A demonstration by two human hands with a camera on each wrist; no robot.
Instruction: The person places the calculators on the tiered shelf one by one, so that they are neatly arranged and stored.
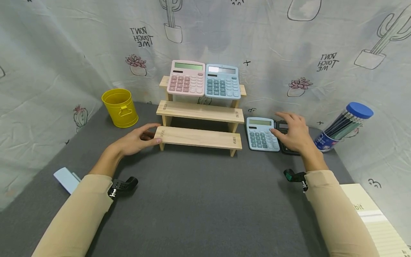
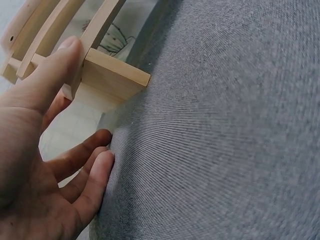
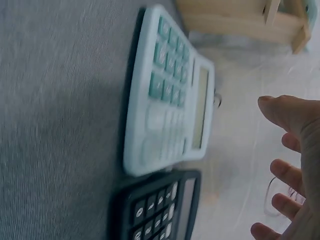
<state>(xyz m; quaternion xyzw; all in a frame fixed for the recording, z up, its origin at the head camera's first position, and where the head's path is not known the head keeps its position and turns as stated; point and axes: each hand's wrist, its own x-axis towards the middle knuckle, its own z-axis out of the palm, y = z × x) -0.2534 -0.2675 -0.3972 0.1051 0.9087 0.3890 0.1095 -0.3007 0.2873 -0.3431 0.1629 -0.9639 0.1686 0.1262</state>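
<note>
A three-tier wooden stand (image 1: 200,136) stands in the middle of the table. My left hand (image 1: 133,140) grips the left end of its lowest shelf, thumb at the front corner and index finger behind; the other fingers rest near the cloth in the left wrist view. A pink calculator (image 1: 186,77) and a blue calculator (image 1: 222,81) lean side by side on the top tier. Right of the stand, a light-blue calculator (image 1: 262,134) lies beside a black calculator (image 3: 157,207). Over these two hovers my right hand (image 1: 293,132), its fingers spread and holding nothing.
A yellow bucket (image 1: 120,108) stands at the back left. At the right, a tilted blue-lidded tub of pencils (image 1: 343,126) leans near the curtain. A pale notebook (image 1: 375,217) lies under the right forearm, and a light-blue object (image 1: 66,179) beside the left sleeve.
</note>
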